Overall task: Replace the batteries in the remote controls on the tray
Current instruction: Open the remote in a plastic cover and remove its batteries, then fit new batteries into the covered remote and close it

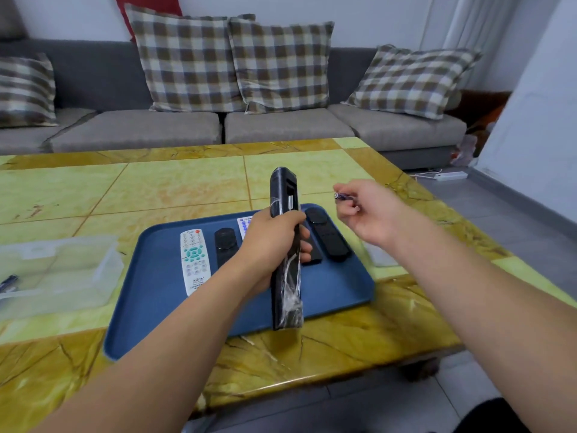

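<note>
My left hand (pixel 274 242) grips a long black remote (pixel 285 245) wrapped in clear plastic, held upright above the blue tray (pixel 150 304) with its open battery slot facing me. To its right, my right hand (pixel 368 210) pinches a small purple battery (pixel 343 196), apart from the remote. On the tray lie a white remote (pixel 195 260), a black remote (pixel 225 245), another black remote (pixel 326 237) and a white one (pixel 245 225) mostly hidden behind my left hand.
A clear plastic box (pixel 59 270) sits on the yellow-green tiled table (pixel 156 189) left of the tray, with a dark battery (pixel 8 282) at its left end. A grey sofa with checked cushions (pixel 281 67) stands behind the table. A white power strip (pixel 451 175) lies on the floor.
</note>
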Motion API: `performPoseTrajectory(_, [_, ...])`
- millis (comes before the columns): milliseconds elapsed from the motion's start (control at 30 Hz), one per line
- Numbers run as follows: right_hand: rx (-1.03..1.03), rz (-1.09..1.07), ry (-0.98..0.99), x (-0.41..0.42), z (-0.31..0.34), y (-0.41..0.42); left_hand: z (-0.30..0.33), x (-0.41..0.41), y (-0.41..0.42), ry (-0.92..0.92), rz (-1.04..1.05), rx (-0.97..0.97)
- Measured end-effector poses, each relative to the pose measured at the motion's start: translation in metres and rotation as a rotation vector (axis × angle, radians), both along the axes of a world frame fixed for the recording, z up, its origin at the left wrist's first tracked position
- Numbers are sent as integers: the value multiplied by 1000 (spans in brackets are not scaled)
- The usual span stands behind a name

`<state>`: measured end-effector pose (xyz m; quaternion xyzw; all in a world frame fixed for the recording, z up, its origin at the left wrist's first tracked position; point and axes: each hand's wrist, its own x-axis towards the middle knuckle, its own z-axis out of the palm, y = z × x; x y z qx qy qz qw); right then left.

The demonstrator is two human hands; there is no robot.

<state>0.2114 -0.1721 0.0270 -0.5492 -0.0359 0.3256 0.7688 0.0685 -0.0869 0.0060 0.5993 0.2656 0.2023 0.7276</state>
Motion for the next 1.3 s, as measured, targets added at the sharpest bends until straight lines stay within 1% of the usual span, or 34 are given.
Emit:
performPoseTrajectory(100, [-376,-71,-301,38,3,-33,0,-3,3,18,-57,23])
performPoseTrajectory(167, [-542,-89,-399,55,-1,-49,-2,-4,5,35,-89,58])
performPoseTrajectory(300, [-774,-21,-591,77,-16,-62,-3,-5,8,40,-106,75])
performPoseTrajectory(400, [-861,84,-684,76,-17,-67,-4,-5,9,34,-106,72])
performPoseTrajectory(467, [-988,106,-860,76,-15,-68,-4,-5,11,24,-112,58])
performPoseTrajectory(500, [-1044,70,-987,73,-13,-65,-4,-6,12,14,-116,45])
performPoseTrajectory(533, [-1054,6,-1101,69,-10,-62,-4,-7,14,6,-119,37])
performPoseTrajectory(600, [-930,-108,-1256,52,-4,-48,-1,-13,17,9,-95,47])
performPoseTrajectory(633, [-830,-128,-1296,38,0,-39,2,-15,18,13,-72,56])
performPoseTrajectory(667, [-714,-90,-1325,19,3,-25,6,-20,24,14,-31,66])
performPoseTrajectory(733, [-525,118,-1389,-26,7,6,15,-37,39,-8,61,66])
performPoseTrajectory(800, [-422,367,-1420,-71,4,37,24,-59,60,-20,152,76])
performPoseTrajectory(867, [-354,548,-1390,-111,-2,62,28,-88,80,-5,226,114])
performPoseTrajectory(933, [-314,678,-1397,-143,-7,82,32,-122,97,4,283,146])
performPoseTrajectory(967, [-312,725,-1435,-155,-10,90,33,-138,103,3,303,154])
performPoseTrajectory(1033, [-307,786,-1532,-177,-16,108,38,-172,116,-10,348,167])
performPoseTrajectory(1133, [-317,895,-1581,-205,-26,126,44,-215,133,-40,424,194])
performPoseTrajectory(1200, [-339,954,-1644,-225,-32,138,45,-244,146,-69,521,188])
performPoseTrajectory(1300, [-357,934,-1724,-245,-38,156,44,-277,165,-86,746,155])
